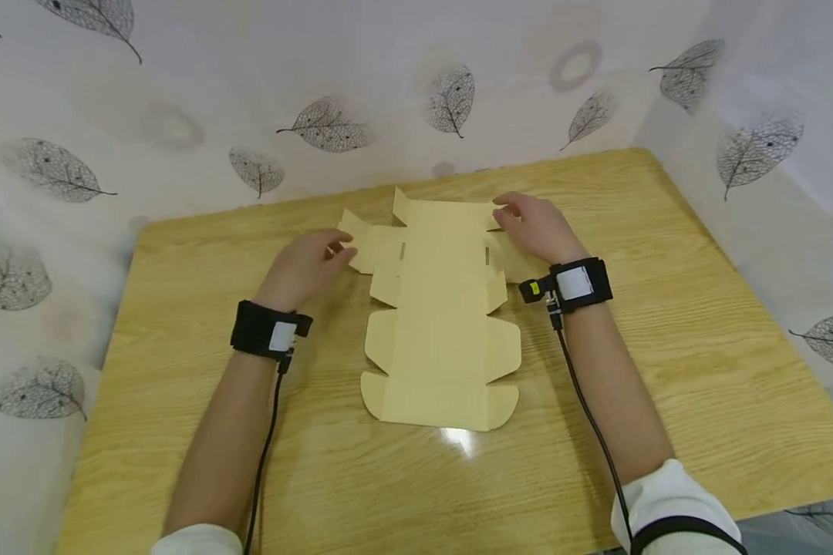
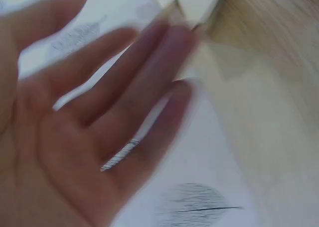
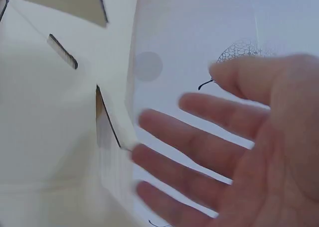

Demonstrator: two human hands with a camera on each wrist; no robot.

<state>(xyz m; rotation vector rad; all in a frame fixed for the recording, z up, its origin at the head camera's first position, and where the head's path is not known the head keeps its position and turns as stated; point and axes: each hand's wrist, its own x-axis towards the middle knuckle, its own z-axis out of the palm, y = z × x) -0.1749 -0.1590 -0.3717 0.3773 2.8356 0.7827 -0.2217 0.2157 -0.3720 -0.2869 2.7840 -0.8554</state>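
An unfolded cardboard box blank (image 1: pixel 444 324), pale tan, lies lengthwise on the wooden table, with slotted flaps along both long sides. At its upper left, my left hand (image 1: pixel 308 266) is beside a raised side flap (image 1: pixel 357 231), fingers loosely bent and nothing gripped. In the left wrist view those fingers (image 2: pixel 149 62) are spread and blurred. My right hand (image 1: pixel 537 227) is at the far right corner, its fingertips over the small end flap there. The right wrist view shows straight, parted fingers (image 3: pixel 189 137) beside a cut edge and a slot (image 3: pixel 63 51) in the board.
The wooden table (image 1: pixel 666 370) meets a wall (image 1: pixel 389 62) printed with leaves at the back and right. Black straps (image 1: pixel 264 330) with cables circle both wrists, and the cables run down along the forearms. Light glints on the tabletop below the blank.
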